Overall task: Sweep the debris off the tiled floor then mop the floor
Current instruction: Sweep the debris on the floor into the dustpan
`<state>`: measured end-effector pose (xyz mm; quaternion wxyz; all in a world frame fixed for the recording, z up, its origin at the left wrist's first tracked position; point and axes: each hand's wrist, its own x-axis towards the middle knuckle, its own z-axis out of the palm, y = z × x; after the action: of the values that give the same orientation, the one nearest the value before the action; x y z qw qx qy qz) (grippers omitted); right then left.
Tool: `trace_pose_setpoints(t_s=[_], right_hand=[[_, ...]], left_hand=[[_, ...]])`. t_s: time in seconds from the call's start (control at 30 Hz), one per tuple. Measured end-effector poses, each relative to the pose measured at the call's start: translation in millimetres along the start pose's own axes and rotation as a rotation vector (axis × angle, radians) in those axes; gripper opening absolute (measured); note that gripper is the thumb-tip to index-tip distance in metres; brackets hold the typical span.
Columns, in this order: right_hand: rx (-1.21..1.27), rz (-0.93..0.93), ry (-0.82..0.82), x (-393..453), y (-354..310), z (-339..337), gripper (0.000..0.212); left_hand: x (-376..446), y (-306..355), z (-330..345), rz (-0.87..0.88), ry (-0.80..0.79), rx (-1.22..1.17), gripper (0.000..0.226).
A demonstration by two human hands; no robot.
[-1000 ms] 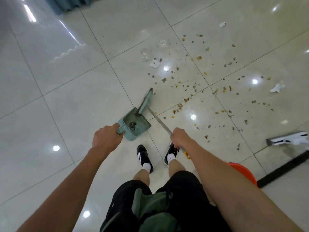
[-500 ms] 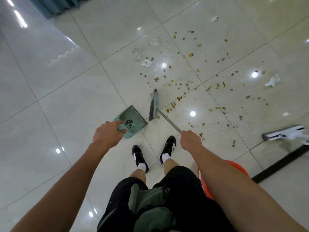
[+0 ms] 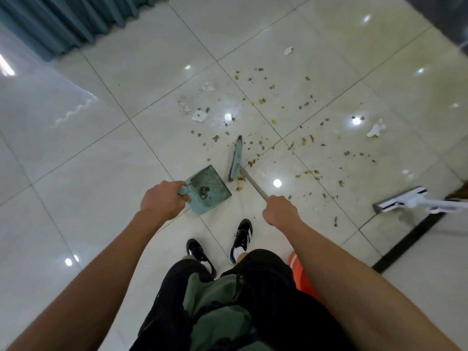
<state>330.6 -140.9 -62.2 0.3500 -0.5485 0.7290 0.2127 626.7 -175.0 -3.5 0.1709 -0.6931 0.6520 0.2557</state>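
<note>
My left hand [image 3: 162, 200] grips the handle of a teal dustpan [image 3: 211, 188] that rests on the glossy tiled floor [image 3: 101, 160] with a small dark clump inside. My right hand [image 3: 279, 210] is closed around the grey shaft of a broom whose teal head [image 3: 236, 158] stands on the floor just right of the dustpan's mouth. Brown and yellow debris [image 3: 273, 122] lies scattered over the tiles beyond and to the right of the broom head, with white paper scraps [image 3: 376, 129] and clear plastic bits [image 3: 186, 107] among it.
A white flat mop [image 3: 402, 201] lies on the floor at the right, beside a dark floor strip [image 3: 410, 239]. An orange bucket [image 3: 302, 277] shows behind my right leg. Teal curtains [image 3: 63, 21] hang at the top left. My black shoes [image 3: 217, 247] stand below the dustpan.
The broom head has come out of the dustpan and swung to the right, standing apart from it. The dustpan has shifted slightly, and my view has tilted to show more floor.
</note>
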Motion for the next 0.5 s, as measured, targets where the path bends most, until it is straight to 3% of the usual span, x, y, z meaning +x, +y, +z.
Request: trace_pose_setpoints(t_s=[0.23,0.5], right_hand=[[0.043,-0.053,0.011,18,-43,-13,0.023],[-0.022,-0.120,-0.030,60,-175,-27,0.026]], left_hand=[[7,-48,-17,-0.041,0.042,0.034,0.015],[46,-165,-46,-0.165,0.067,-0.014,0.023]])
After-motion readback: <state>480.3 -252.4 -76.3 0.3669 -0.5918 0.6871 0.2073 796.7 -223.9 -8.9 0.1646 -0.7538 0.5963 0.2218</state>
